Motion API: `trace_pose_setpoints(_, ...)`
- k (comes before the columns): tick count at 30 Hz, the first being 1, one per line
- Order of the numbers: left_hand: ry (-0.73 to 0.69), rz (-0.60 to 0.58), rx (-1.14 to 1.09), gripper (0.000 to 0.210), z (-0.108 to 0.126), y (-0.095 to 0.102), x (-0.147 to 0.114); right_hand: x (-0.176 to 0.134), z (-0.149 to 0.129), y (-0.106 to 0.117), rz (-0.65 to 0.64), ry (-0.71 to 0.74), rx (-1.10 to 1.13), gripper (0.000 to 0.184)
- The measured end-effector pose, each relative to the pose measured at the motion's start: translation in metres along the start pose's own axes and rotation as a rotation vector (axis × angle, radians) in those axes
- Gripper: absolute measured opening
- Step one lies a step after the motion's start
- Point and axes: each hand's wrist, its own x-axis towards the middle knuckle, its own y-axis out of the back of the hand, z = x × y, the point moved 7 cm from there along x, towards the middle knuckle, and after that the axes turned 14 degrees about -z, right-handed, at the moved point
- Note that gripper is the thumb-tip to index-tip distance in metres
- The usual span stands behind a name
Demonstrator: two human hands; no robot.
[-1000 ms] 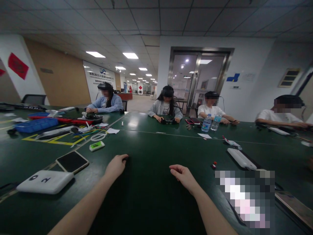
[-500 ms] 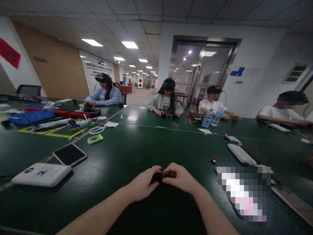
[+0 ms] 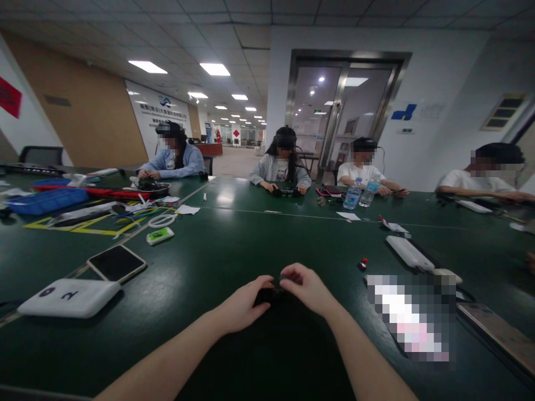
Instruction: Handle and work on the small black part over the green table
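Note:
My left hand (image 3: 244, 305) is closed round a small black object (image 3: 267, 296) just above the green table. Its thumb lies on the near side and its fingers on the far side. The object is dark and partly covered, so I cannot tell its kind. To the right, my right hand (image 3: 308, 291) has its thumb and fingers drawn together in a pinch, at the right end of the black object. What its fingertips hold, if anything, is too small and dim to name.
Left on the table (image 3: 217, 239) are a white box marked 2 (image 3: 69, 298), a tablet-like device (image 3: 117, 263) and a green-and-white packet (image 3: 160, 235). A small red item (image 3: 363, 264), a pixelated device (image 3: 407, 317) and water bottles (image 3: 353, 195) are at right. Several people sit opposite.
My right hand has lifted slightly, and its fingertips have moved up from the black object. My left hand keeps its hold. The whole view has shifted a little.

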Motion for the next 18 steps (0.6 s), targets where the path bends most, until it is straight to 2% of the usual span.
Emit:
trace_pose_setpoints(2,0.012,-0.008,-0.015,0.055,-0.002,0.0,-0.001,-0.005,0.021,0.031,0.32,-0.029,0.247,0.029)
trace_pose_setpoints(4,0.016,-0.01,-0.026,0.055,-0.003,0.001,-0.002,-0.012,0.048,0.05,0.551,-0.096,0.486,0.038)
trace_pose_setpoints(9,0.003,0.007,-0.001,0.048,0.0,0.004,-0.001,-0.011,0.074,0.059,0.58,-0.098,0.596,0.041)
trace_pose_setpoints(14,-0.046,-0.02,-0.037,0.042,0.007,0.006,-0.001,-0.008,0.073,0.052,0.558,-0.075,0.683,0.041)
trace_pose_setpoints(18,-0.04,-0.014,-0.043,0.041,0.003,0.007,0.0,-0.007,0.071,0.047,0.537,-0.06,0.763,0.031)
